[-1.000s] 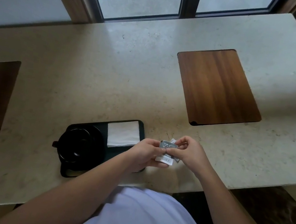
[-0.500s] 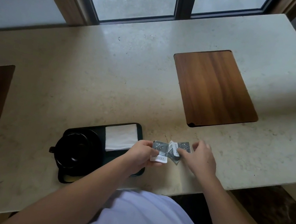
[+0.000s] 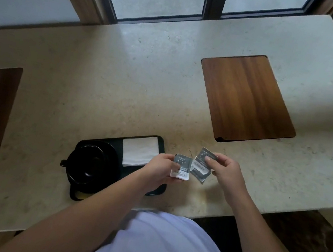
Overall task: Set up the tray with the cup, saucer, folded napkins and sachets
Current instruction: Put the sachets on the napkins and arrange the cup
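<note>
Left grip (image 3: 160, 168) pinched on one sachet (image 3: 181, 167), right grip (image 3: 228, 171) on other sachets (image 3: 201, 166), near counter's (image 3: 125, 76) front edge.

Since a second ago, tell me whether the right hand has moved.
Yes. The right hand has drawn rightward, away from the tray and the left hand, taking sachets with it.

Tabletop (image 3: 126, 72): polished, mottled beige stone. Inset panel (image 3: 245, 96) at right of frame: smooth wood grain. Tray (image 3: 161, 144), cup (image 3: 88, 162): glossy black. Napkin (image 3: 140, 153): matt white paper. Sachets (image 3: 181, 167): printed, slightly shiny.
</note>
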